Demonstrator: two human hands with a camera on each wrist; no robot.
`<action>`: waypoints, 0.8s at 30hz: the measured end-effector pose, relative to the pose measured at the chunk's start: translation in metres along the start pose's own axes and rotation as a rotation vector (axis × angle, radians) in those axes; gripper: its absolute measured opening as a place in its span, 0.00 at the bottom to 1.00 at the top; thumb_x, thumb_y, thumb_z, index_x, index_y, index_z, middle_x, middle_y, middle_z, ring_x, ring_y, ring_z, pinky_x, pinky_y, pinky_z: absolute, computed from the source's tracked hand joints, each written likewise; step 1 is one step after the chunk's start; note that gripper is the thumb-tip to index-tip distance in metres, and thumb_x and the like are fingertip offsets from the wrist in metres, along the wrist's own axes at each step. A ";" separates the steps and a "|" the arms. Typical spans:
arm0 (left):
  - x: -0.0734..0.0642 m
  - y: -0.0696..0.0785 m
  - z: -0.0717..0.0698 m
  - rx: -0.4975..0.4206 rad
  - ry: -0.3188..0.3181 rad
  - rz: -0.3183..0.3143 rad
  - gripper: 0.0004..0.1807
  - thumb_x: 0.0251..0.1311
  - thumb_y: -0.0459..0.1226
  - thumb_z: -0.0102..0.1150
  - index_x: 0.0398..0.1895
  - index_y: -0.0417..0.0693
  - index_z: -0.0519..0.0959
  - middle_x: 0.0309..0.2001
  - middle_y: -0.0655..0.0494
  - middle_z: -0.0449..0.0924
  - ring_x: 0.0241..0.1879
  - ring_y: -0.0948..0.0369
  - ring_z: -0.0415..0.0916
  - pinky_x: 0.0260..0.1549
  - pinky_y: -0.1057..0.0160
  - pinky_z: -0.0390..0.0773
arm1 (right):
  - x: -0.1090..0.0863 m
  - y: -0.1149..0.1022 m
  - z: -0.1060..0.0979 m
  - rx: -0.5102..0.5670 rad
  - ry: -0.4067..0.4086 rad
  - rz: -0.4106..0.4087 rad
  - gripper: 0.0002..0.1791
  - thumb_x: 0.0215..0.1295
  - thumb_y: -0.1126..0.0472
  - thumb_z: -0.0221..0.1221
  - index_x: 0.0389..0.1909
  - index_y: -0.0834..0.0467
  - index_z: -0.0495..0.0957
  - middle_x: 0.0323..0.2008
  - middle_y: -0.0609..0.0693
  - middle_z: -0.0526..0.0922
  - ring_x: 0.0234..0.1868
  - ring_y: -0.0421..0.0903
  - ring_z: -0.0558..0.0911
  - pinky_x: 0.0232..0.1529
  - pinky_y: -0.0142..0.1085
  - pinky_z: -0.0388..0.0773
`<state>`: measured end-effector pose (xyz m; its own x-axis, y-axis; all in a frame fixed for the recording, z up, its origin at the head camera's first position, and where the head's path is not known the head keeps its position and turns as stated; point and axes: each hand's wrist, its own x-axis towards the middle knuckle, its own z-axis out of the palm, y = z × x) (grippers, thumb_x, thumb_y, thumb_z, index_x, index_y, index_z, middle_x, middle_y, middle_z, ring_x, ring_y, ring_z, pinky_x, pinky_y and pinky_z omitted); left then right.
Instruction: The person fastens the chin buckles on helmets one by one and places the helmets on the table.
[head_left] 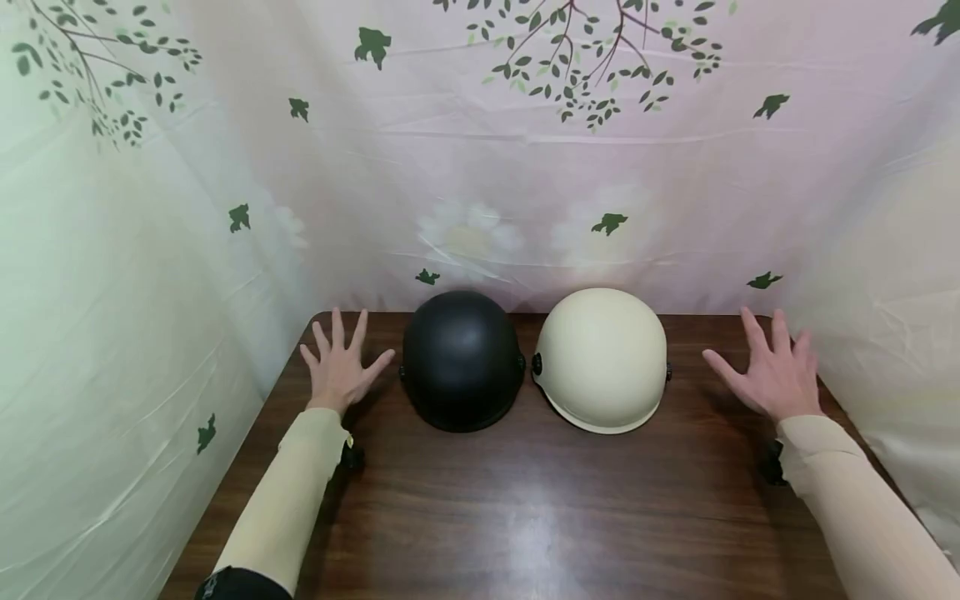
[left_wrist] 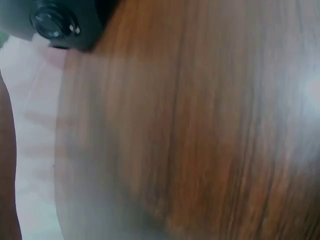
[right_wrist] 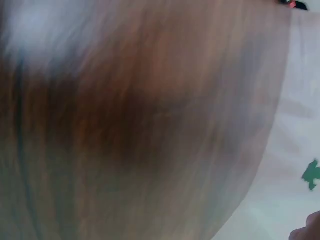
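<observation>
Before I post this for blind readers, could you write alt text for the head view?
A black helmet and a cream helmet sit side by side on a brown table, between a person's spread left hand and right hand.

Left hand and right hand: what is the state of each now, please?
Left hand: open, spread wide, holding nothing; nearest the black helmet.
Right hand: open, spread wide, holding nothing; nearest the cream helmet.
</observation>
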<state>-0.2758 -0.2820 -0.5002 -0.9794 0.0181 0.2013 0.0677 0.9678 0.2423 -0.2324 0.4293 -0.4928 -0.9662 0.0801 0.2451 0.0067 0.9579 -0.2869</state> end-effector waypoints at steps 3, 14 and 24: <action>-0.002 0.006 -0.002 -0.044 0.012 0.023 0.55 0.71 0.78 0.40 0.92 0.66 0.39 0.91 0.41 0.24 0.85 0.22 0.29 0.74 0.12 0.39 | 0.001 -0.010 -0.003 0.038 0.020 -0.026 0.57 0.76 0.27 0.53 0.91 0.51 0.40 0.86 0.76 0.34 0.75 0.93 0.44 0.67 0.85 0.46; -0.017 0.042 -0.008 -0.300 0.018 0.132 0.51 0.77 0.66 0.51 0.92 0.67 0.37 0.92 0.48 0.31 0.87 0.33 0.49 0.74 0.24 0.65 | 0.005 -0.080 -0.021 0.242 0.080 -0.204 0.54 0.74 0.38 0.64 0.91 0.50 0.46 0.88 0.73 0.41 0.86 0.81 0.40 0.84 0.74 0.36; -0.031 0.065 -0.009 -0.456 -0.002 0.183 0.54 0.74 0.65 0.57 0.91 0.74 0.35 0.92 0.56 0.36 0.89 0.43 0.49 0.77 0.27 0.65 | 0.005 -0.164 -0.025 0.281 0.209 -0.489 0.53 0.63 0.41 0.72 0.86 0.52 0.61 0.85 0.72 0.54 0.85 0.78 0.52 0.84 0.72 0.48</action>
<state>-0.2395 -0.2220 -0.4826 -0.9437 0.1787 0.2783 0.3153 0.7403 0.5937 -0.2324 0.2795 -0.4215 -0.7688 -0.2718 0.5789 -0.5217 0.7902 -0.3217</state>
